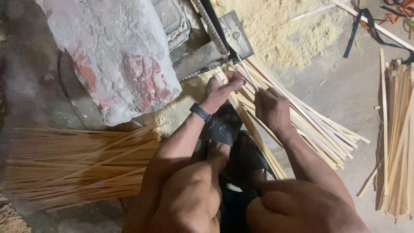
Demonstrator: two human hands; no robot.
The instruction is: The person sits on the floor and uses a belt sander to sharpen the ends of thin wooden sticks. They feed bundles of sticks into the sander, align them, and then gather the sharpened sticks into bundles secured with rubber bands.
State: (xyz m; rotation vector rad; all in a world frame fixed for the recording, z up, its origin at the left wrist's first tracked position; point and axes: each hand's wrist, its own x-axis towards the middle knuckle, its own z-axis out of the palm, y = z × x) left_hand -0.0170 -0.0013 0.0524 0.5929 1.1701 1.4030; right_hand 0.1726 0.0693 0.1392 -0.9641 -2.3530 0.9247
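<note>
My left hand (222,88), with a dark band on its wrist, pinches a thin pale bamboo strip (247,73) close to the metal blade block (233,36). Just to its right, my right hand (271,108) is closed around the same strip lower down. Both hands rest over a fan of flat bamboo slats (319,129) that runs from the metal block toward the lower right. My knees and sandalled feet sit directly below the hands.
A large worn stone block (116,56) stands at upper left. A heap of thin bamboo sticks (77,166) lies at left, another bundle of slats (399,138) at the right edge. Sawdust (280,30) covers the floor behind. A dark strap (360,30) lies at upper right.
</note>
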